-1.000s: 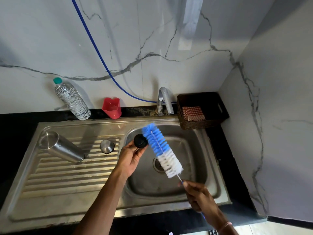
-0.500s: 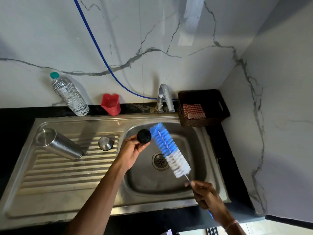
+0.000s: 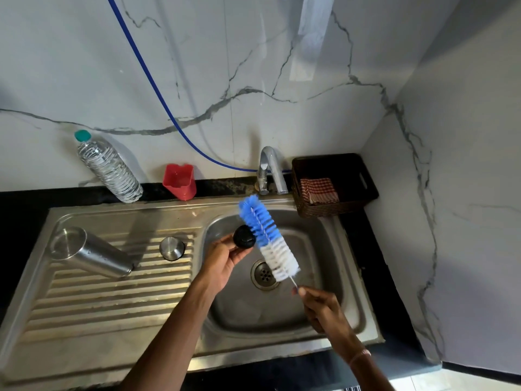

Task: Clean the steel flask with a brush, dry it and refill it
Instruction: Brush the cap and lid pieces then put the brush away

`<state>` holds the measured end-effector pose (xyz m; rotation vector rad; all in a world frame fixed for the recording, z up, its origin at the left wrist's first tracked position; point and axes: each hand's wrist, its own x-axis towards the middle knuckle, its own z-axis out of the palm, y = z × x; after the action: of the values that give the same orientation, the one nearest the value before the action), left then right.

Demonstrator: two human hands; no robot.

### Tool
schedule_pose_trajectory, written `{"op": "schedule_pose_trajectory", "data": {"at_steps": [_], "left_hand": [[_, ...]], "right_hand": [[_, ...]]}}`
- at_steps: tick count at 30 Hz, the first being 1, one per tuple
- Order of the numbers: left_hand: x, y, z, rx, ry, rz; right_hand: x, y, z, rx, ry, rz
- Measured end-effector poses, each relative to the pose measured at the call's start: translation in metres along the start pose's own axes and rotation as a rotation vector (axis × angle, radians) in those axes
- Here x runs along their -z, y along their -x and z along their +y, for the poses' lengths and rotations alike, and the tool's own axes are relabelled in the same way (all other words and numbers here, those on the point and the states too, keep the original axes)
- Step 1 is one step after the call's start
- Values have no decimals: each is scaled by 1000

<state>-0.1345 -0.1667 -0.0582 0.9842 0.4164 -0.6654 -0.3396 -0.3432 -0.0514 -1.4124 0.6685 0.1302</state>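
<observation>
Brush (image 3: 269, 239) tilted, tip up-left, seemingly touching cap (image 3: 243, 237).

Tabletop (image 3: 22, 204), sink set in:
- Drainboard (image 3: 112, 300), left: steel flask (image 3: 90, 253) on its side; flask cap (image 3: 172, 247) to its right.
- Basin (image 3: 318, 244), right: drain (image 3: 263, 274) at centre.
- Behind the sink, left to right: water bottle (image 3: 108, 167), cup (image 3: 180, 181), tap (image 3: 269, 170), basket (image 3: 352, 204) with cloth (image 3: 318, 189) inside.
- Over the basin: stopper (image 3: 244, 237) in left grip (image 3: 222, 261), against bottle brush (image 3: 267, 235) to its right; brush handle in right grip (image 3: 321, 309), nearer the front.
</observation>
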Motion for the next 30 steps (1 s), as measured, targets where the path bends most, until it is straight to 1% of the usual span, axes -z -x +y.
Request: {"op": "schedule_pose_trajectory", "data": {"at_steps": [3,5,9,11,13,19,24,26,30], "left_hand": [[8,-6,9,-40,20,98],[9,-7,4,-51,-25,143],[6,-6,-19,-12,-88,152],[2,-4,-26,-10,-70,160],[3,-3,-25,-28,-43,187],[29,-2,-6,-76,81,230],[43,4,-22,-17,0,168],[51,6,-26,-2,-1,164],[70,19,-17,10,152,187]], "right_hand": [[8,13,15,-59,-6,13],[8,12,14,-7,42,69],[-11,-11,-4,184,340,210],[-22,-21,-12,210,461,283],[-29,-22,-13,229,512,304],[-22,12,19,193,514,203],[-46,-7,11,205,521,216],[-54,-20,3,183,521,238],[-60,-25,-3,164,501,259]]}}
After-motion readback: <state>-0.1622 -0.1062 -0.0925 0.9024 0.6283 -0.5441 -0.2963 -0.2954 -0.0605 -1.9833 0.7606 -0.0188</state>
